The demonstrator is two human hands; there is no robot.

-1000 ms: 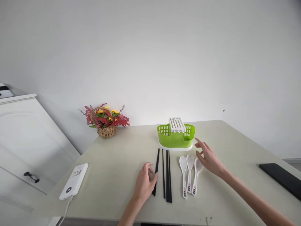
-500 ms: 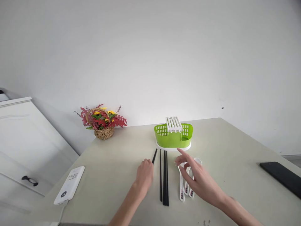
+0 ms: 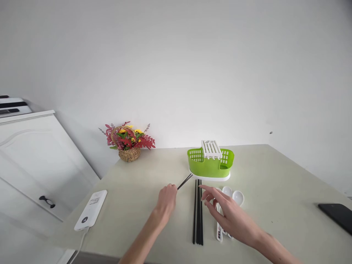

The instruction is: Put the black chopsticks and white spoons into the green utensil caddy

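My left hand [image 3: 167, 201] is closed around dark chopsticks [image 3: 184, 182], whose tips point up and right toward the green basket. Several more black chopsticks [image 3: 198, 216] lie side by side on the table just right of that hand. My right hand [image 3: 220, 207] hovers with fingers apart and nothing in them, between those chopsticks and the white spoons [image 3: 238, 198]. It partly covers the spoons' handles. Behind both hands stands a green basket [image 3: 205, 170] on a white base, with a white slotted rack [image 3: 211, 149] across its middle.
Far left on the table [image 3: 132, 234] is a wicker basket of flowers [image 3: 129, 154]. A white power bank [image 3: 90, 211] with a cable lies near the left edge. At the right edge rests a black phone [image 3: 337, 216]. A white cabinet [image 3: 30, 154] stands at left.
My left hand has tilted its chopsticks further to the right, and two tips now show. My right hand has shifted left, closer to the lying chopsticks. The camera view has turned slightly left.
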